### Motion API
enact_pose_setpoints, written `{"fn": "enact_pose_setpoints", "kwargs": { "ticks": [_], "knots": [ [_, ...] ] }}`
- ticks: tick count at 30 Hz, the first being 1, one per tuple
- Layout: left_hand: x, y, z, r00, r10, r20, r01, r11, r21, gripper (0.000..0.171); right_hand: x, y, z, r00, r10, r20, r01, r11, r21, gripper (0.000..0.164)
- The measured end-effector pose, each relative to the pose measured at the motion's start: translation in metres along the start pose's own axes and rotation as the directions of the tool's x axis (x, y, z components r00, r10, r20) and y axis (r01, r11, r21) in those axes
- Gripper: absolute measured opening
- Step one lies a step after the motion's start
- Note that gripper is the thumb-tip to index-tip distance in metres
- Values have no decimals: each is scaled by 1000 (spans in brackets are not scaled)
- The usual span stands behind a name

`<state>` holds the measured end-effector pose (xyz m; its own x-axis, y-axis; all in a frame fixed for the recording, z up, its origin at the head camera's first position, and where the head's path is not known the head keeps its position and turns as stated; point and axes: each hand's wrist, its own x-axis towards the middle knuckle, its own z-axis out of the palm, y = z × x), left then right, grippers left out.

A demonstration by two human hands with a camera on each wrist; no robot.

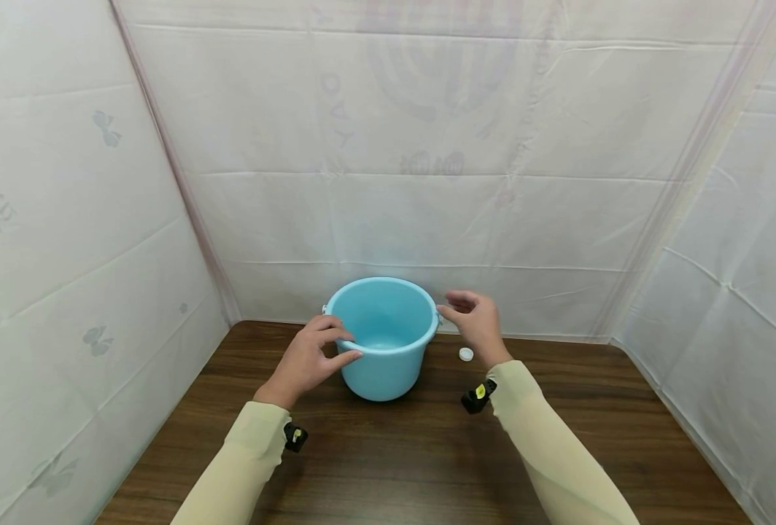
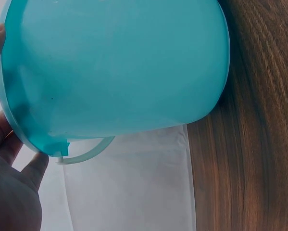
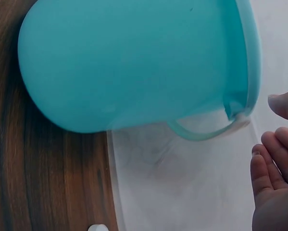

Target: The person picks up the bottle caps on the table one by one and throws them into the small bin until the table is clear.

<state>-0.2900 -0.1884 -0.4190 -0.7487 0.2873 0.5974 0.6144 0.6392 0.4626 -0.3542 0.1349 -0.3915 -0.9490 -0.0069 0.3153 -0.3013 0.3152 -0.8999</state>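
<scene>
A light blue plastic bucket stands upright on the table, its mouth facing up and its inside bare. My left hand holds the near left part of the bucket's rim, fingers over the edge and thumb along the outside. In the left wrist view the fingers lie at the rim. To the right of the bucket, my right hand is held by the handle joint with fingers loosely bent. A gap shows between it and the rim in the right wrist view. The pale bucket handle hangs down on the far side.
On the dark wooden table, a small round white cap lies right of the bucket, under the right hand. White sheeting rises close behind the bucket and encloses the table's left and right sides.
</scene>
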Motion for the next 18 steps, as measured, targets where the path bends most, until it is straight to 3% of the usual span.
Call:
{"fn": "enact_pose_setpoints", "kwargs": {
  "ticks": [18],
  "knots": [
    [0,1,-1,1000,0,-2,0,1000,0,21,-6,31,-12,998,62,-32,-64,997,-49,41]
  ]
}}
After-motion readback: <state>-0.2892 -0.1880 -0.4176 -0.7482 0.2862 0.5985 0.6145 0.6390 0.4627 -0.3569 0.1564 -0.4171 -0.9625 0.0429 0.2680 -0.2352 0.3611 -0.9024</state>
